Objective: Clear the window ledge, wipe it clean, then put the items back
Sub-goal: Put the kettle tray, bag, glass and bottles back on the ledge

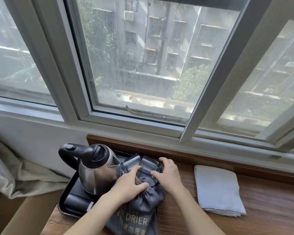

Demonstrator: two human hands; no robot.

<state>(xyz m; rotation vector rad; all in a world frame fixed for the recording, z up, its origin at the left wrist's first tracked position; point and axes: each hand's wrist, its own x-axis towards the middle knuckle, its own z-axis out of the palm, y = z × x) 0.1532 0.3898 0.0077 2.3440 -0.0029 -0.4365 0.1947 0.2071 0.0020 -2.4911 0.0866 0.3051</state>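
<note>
A black tray sits on the wooden ledge below the window. On it stand a steel kettle with a black handle, two upturned glasses, and a dark roll. A grey drawstring bag marked DRIER lies over the tray's near right corner. My left hand pinches the gathered neck of the bag, its fingers against the left glass. My right hand grips the right glass from the side.
A folded white cloth lies on the ledge to the right of the tray. The window frame runs along the back, with a sash swung inward at the right. A grey curtain hangs bunched at the left.
</note>
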